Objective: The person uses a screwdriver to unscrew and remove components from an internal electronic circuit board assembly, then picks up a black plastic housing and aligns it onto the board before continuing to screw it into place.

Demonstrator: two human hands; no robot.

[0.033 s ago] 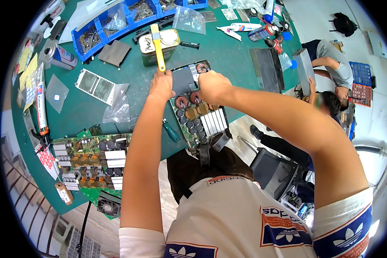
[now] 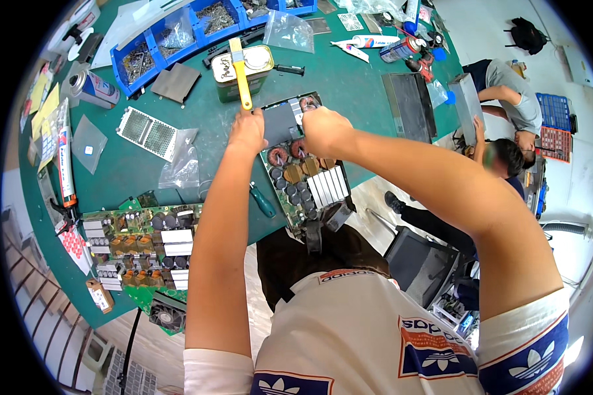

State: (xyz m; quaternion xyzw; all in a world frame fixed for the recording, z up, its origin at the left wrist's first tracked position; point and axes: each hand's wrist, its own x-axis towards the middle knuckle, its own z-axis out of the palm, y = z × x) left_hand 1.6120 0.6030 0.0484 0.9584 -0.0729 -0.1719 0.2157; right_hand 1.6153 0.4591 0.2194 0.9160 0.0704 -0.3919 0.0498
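A long circuit board with red-wound coils, capacitors and white heatsinks lies at the table's near edge, a dark grey plate across its far part. My left hand grips the board's far left edge, its thumb toward the plate. Over the far right part, beside a coil, my right hand is closed with fingers curled down; what they hold is hidden. A yellow-handled brush lies across a square can, its handle end just beyond my left hand. A green-handled screwdriver lies left of the board.
Blue bins of small metal parts stand at the back. Another board assembly with a fan lies at the near left. A perforated metal plate and a plastic bag are left of my arm. Another person handles a metal case at the right.
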